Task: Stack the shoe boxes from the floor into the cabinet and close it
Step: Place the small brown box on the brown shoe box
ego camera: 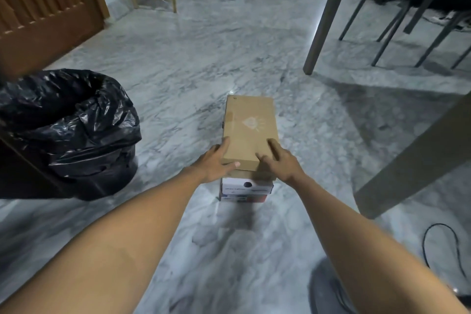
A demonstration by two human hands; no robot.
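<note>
Far to the left of my left hand I see a brown wooden door (43, 7), and below it, still well to the left of my hands, stands a bin lined with a black plastic bag (71, 130) on the marble floor (178, 58). My left hand (216, 163) is on the near left corner of the brown shoe box (251, 130): the fingers lie along its left edge and the thumb presses on the near end, so this hand is gripping the corner of the box. This brown box is the top one of a small stack that stands on the floor directly in front of me, between my two hands, and under it, just below my hands, is a white shoe box (246, 190) with a dark round mark and some red and blue on its end. My right hand (279, 160) rests on the near right part of the lid, its fingers are rather straight and spread over the top, not curled around anything. My hands are apart, one at each side of the box. To the right of my right hand and further away there are grey table legs (328, 15) and chair legs (390, 38), and near my right forearm a black cable (425, 237) lies on the floor
</note>
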